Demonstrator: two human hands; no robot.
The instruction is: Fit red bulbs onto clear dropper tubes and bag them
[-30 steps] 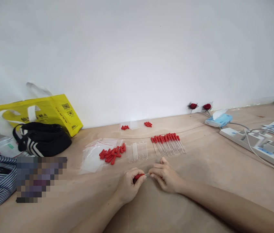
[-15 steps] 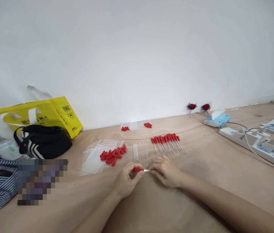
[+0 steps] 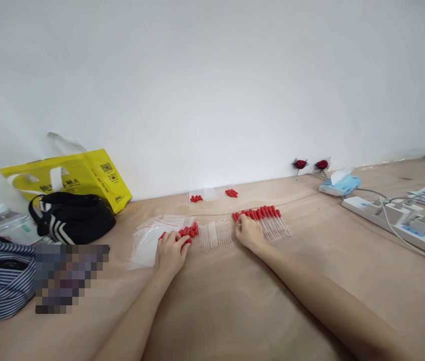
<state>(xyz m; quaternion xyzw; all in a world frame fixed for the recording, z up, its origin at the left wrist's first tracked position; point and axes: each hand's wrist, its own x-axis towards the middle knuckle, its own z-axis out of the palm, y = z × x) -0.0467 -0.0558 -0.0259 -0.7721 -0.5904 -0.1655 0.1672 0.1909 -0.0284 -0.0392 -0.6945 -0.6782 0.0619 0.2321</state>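
My left hand is over the pile of red rubber bulbs, its curled fingers closed at one of them and covering part of the pile. My right hand is at the left end of a row of glass droppers with red bulbs; its fingers are bent round a dropper there, mostly hidden by the hand. Between my hands lies a group of bare glass tubes, side by side. A clear plastic bag lies under and left of the loose bulbs.
Small clear bags with red bulbs lie by the wall. On the left are a yellow bag, a black pouch, a plastic jar and a striped bag. A tissue pack and power strip sit right.
My hands have parted from the dropper they held together. The left has moved left to the loose bulbs, the right forward to the dropper row. The view has shifted slightly.
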